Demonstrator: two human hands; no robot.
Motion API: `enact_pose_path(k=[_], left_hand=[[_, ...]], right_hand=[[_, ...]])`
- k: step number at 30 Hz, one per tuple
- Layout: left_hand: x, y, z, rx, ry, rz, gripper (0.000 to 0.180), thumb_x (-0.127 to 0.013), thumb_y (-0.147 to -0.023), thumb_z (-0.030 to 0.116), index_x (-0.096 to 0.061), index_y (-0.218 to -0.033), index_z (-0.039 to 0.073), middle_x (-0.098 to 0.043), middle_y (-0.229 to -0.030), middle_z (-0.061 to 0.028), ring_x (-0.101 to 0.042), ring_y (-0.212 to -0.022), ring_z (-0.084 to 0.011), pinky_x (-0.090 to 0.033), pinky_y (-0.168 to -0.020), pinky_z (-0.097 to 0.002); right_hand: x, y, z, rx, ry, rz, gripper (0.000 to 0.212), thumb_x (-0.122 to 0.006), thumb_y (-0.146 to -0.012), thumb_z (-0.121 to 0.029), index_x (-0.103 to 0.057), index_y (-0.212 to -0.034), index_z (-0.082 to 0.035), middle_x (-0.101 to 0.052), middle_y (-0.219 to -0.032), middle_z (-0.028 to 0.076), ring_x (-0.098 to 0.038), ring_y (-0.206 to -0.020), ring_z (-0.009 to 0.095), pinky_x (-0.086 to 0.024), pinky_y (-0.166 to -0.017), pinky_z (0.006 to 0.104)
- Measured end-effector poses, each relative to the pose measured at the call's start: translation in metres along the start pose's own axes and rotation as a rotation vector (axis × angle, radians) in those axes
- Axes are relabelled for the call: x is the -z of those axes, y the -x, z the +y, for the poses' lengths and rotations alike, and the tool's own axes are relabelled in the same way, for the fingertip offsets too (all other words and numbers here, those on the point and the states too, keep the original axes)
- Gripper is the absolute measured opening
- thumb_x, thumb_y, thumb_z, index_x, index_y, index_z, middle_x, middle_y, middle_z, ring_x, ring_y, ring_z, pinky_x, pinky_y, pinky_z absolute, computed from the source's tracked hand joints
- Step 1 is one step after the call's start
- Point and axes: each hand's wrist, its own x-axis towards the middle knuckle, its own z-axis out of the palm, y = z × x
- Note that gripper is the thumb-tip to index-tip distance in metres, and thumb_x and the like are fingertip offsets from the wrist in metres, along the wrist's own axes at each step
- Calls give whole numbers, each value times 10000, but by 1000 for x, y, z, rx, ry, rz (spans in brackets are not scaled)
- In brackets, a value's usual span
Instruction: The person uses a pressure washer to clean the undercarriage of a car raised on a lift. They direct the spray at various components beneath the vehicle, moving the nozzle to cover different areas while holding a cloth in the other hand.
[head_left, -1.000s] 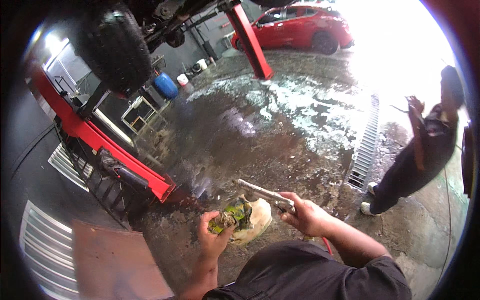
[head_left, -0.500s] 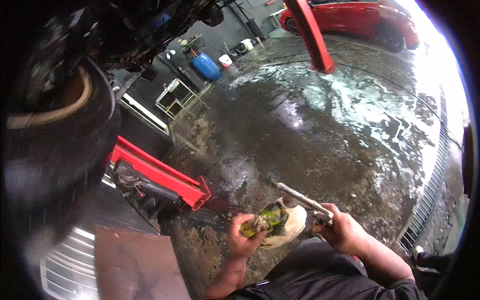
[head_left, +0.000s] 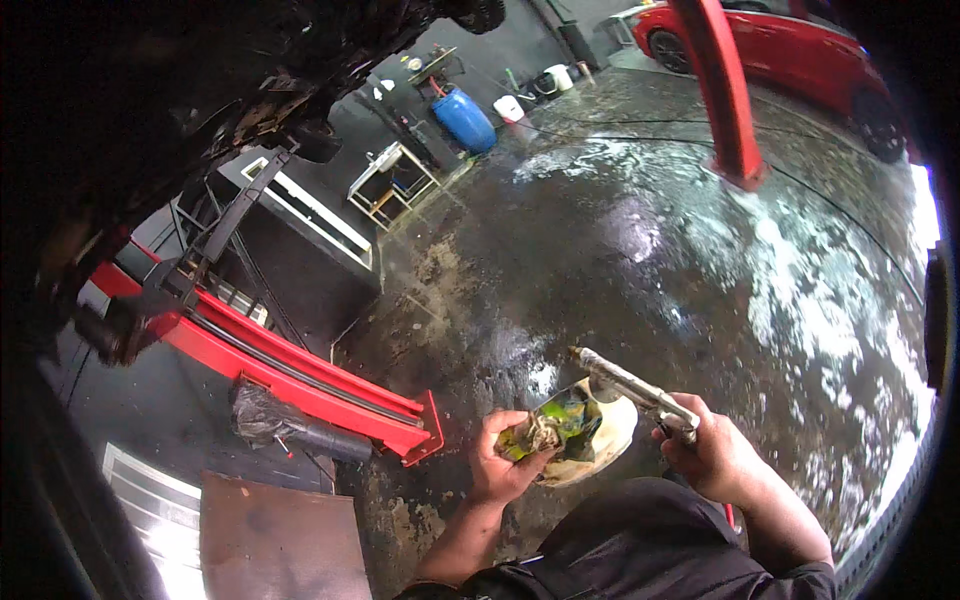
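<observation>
My right hand (head_left: pixel 712 455) is closed around the handle end of a metal spray gun (head_left: pixel 632 385), whose long pale barrel points forward and left. A rounded cream container (head_left: pixel 607 440) hangs under the barrel; whether it is joined to the gun, I cannot tell. At its left side, my left hand (head_left: pixel 508 462) grips a crumpled yellow-green plastic packet (head_left: pixel 570 418), with the fingers wrapped round its bunched end. The packet overlaps the container's near side and hides part of it. Both hands are in front of my body, above the wet floor (head_left: pixel 520 300).
The dark underside of a raised vehicle (head_left: pixel 250 110) looms at upper left. Below it stands a red lift post (head_left: pixel 300 370); another red post (head_left: pixel 725 100) rises at far right, near a red car (head_left: pixel 800 50). A blue drum (head_left: pixel 464 120) and small metal table (head_left: pixel 395 180) line the wall.
My view has turned left, so the floor, posts and drum appear farther right. The raised vehicle's wheel has left the picture. Both hands keep their grips, with the gun and packet still close together.
</observation>
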Motion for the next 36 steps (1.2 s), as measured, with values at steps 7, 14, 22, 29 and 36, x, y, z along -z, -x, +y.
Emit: enact_pose_path(k=[7,14,22,29,36], left_hand=[[-13,-193,-168,221,43,187,638,-962,-823,206,-582,-1296,7,-675,-1165,-104,-674,-1015,-161,-574,-913,-340],[-8,-387,-371,278,125,355,602,-937,-831,115,-567,-1295,10,-671,-1168,-106,-694,-1035,-181,-580,-938,-359],[28,-658,-598,287,24,302,578,-941,-829,148,-591,-1269,17,-689,-1133,-93,-688,-1012,-163,-572,-920,-344],[9,-874,-794,237,1,313,579,-951,-810,156,-609,-1252,3,-690,-1132,-88,-676,-1010,-155,-566,-917,-345],[10,-1050,-945,182,-139,477,596,-934,-813,114,-578,-1278,2,-695,-1130,-84,-681,-1015,-158,-567,-933,-347]], right_hand=[[68,-329,45,105,70,-213,510,-712,-985,-118,-469,-1427,-37,-771,-1037,189,-765,-984,392,-590,-833,469],[61,-656,101,63,127,-393,436,-634,-1055,-279,-472,-1368,-23,-728,-945,284,-710,-943,494,-556,-804,561],[76,-1001,113,-87,228,-382,480,-664,-1034,-294,-469,-1389,-38,-740,-1033,272,-715,-1013,476,-558,-856,540],[115,-1273,181,103,137,-298,424,-674,-1027,-261,-470,-1307,-16,-723,-918,284,-709,-911,503,-549,-768,553],[140,-1558,213,411,108,-357,379,-703,-1011,-214,-452,-1207,-9,-683,-785,275,-678,-801,520,-513,-671,570]])
